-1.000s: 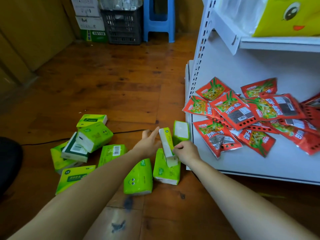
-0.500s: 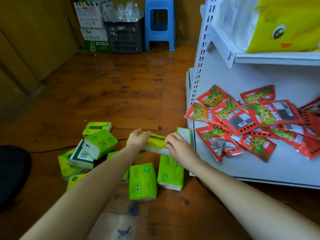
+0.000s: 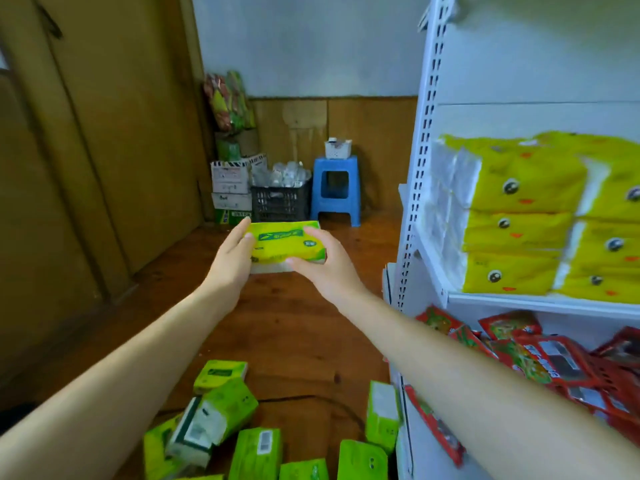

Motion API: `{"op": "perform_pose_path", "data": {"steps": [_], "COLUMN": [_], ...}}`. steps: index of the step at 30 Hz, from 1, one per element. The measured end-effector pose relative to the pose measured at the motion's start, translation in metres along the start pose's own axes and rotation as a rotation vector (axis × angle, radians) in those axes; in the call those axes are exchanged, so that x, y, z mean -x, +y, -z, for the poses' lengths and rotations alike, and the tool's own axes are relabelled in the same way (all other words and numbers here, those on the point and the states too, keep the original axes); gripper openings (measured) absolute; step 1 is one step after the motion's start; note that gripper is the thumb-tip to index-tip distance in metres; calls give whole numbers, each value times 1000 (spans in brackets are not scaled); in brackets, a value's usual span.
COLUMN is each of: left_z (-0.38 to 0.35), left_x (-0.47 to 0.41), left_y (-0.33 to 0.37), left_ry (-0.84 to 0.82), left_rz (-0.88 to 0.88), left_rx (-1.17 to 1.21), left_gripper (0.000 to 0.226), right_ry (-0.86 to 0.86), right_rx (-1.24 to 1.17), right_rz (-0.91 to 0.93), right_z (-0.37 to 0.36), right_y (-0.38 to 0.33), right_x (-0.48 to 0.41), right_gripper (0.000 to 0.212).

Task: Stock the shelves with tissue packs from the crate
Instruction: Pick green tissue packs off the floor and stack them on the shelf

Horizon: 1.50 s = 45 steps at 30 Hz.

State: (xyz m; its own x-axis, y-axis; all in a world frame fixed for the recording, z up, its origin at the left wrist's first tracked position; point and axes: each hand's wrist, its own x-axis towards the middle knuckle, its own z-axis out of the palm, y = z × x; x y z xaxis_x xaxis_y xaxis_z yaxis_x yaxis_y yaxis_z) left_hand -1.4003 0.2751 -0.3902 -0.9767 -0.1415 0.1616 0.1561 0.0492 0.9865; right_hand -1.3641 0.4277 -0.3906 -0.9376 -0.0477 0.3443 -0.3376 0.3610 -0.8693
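Tissue pack [image 3: 285, 245]: judged light, soft, crushable, slick-wrapped. Held by its short ends, each gripped by left hand [image 3: 232, 261] and right hand [image 3: 325, 268]; gentle pressure advised.

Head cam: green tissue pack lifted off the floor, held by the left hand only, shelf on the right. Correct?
No, both hands hold it: in the head view the left hand grips the left end of the green tissue pack, the right hand its right end. The rest stands.
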Motion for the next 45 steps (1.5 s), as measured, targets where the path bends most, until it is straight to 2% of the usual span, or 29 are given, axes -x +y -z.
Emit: {"op": "perform_pose_path", "data": {"steps": [5, 12, 15, 20, 29, 33, 38, 40, 45], "left_z": [-21, -66, -105, -199, -400, -491, -582, -613, -669], "left_x": [29, 66, 80, 103, 127, 142, 158, 157, 140], "left_y": [83, 155, 183, 221, 244, 240, 233, 224, 182], "left_ry": [9, 62, 39, -54, -294, -402, -611, -680, -710], "left_rz": [-122, -267, -335, -449, -533, -520, -493, -488, -490], "left_rx": [120, 205, 214, 96, -83, -116, -210, -329, -962], "left_gripper": [41, 42, 41, 48, 49, 48, 60, 62, 71], "right_ry": [32, 43, 82, 171, 412, 520, 610, 662, 772], "right_rx": [3, -27, 2, 21, 64, 119, 125, 126, 127], "right_rz": [120, 238, 298, 303, 230, 164, 96, 73, -37], "right_z": [48, 133, 189, 299, 482, 561, 662, 700, 773], "right_y": [-64, -116, -131, -132, -68, -26, 28, 52, 113], "right_x": [-11, 2, 6, 17, 55, 74, 99, 108, 116], "right_gripper": [57, 54, 54, 52, 34, 36, 31, 33, 36]}}
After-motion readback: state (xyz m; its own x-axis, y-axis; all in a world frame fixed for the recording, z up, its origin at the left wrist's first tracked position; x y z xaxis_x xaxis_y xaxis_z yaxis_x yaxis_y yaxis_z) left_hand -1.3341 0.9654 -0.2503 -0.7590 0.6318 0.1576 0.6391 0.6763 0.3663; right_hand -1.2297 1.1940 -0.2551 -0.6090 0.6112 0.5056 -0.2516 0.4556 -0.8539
